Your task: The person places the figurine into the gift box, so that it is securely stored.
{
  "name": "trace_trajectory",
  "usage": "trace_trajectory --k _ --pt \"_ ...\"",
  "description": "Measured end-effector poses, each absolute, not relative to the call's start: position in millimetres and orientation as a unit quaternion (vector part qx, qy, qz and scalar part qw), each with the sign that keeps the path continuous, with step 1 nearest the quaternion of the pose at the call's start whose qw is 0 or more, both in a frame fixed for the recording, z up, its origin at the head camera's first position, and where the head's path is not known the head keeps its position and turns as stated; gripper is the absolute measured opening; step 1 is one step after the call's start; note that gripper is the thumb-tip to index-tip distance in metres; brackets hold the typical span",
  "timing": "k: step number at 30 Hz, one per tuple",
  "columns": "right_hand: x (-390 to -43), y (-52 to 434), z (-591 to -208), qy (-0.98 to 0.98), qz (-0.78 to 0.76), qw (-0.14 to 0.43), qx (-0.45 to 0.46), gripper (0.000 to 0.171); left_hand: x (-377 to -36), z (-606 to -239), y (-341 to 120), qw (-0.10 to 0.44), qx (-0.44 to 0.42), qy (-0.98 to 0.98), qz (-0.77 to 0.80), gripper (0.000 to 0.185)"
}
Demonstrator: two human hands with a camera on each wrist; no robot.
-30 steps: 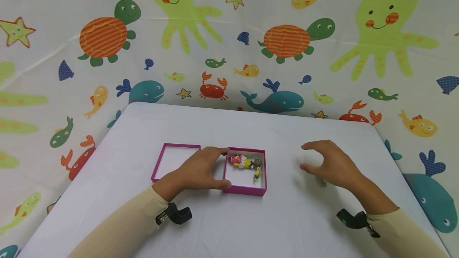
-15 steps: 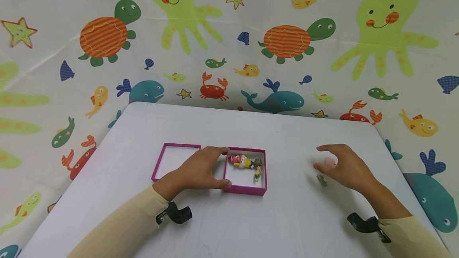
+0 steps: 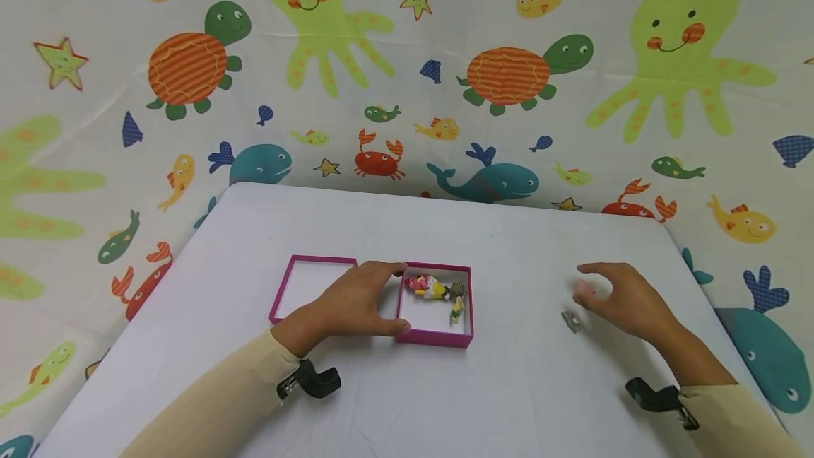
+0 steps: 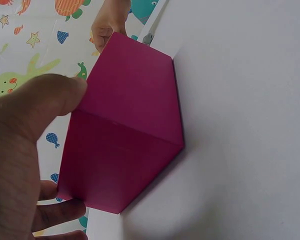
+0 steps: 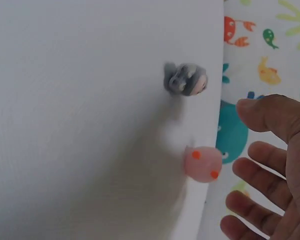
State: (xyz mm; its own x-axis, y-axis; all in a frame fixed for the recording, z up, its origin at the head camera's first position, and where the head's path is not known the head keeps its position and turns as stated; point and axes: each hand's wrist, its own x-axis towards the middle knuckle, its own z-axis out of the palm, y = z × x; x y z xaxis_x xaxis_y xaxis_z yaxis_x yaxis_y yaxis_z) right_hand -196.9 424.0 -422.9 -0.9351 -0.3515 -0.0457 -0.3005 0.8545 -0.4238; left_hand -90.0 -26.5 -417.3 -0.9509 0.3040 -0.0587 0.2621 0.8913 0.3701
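My left hand point(image 3: 352, 300) grips a magenta box point(image 3: 435, 338) by its left side, thumb at the near corner and fingers at the far one. Several small toy figures point(image 3: 435, 288) lie inside. From the left wrist, the box's outer walls point(image 4: 125, 115) show, with the thumb at the top edge. My right hand point(image 3: 636, 304) is held over the table at the right, fingers spread and holding nothing. Close by its fingertips is a round pink toy point(image 5: 203, 164) with orange spots. A small grey figure point(image 5: 188, 80) lies on the table beside the pink toy.
A magenta-edged lid or tray point(image 3: 311, 258) lies left of the box, partly covered by the left hand. The white table point(image 3: 496, 387) ends at the back against a curtain point(image 3: 407, 55) printed with sea animals.
My right hand has moved right and slightly toward me, uncovering the grey figure and part of the pink toy. The left hand and the box stay where they were.
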Motion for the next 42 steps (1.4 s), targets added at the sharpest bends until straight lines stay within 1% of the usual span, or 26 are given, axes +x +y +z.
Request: trace_trajectory --k 7,13,26,35,42 --pt "-204 430 -431 0.956 -0.211 0.066 -0.193 0.052 -89 -416 -25 0.062 0.140 0.971 0.182 0.103" --pt "-208 432 -435 0.952 -0.213 0.072 -0.207 0.049 -89 -415 -25 0.062 0.138 0.971 0.187 0.103" --pt "-209 439 -438 0.957 -0.202 0.086 -0.190 0.047 -88 -415 -25 0.063 0.141 0.971 0.183 0.102" --pt "-212 441 -436 0.960 -0.192 0.086 -0.184 0.052 -88 -416 -26 0.058 0.145 0.970 0.184 0.102" --pt "-214 443 -436 0.959 -0.198 0.080 -0.187 0.051 -88 -416 -26 0.058 0.144 0.970 0.186 0.103"
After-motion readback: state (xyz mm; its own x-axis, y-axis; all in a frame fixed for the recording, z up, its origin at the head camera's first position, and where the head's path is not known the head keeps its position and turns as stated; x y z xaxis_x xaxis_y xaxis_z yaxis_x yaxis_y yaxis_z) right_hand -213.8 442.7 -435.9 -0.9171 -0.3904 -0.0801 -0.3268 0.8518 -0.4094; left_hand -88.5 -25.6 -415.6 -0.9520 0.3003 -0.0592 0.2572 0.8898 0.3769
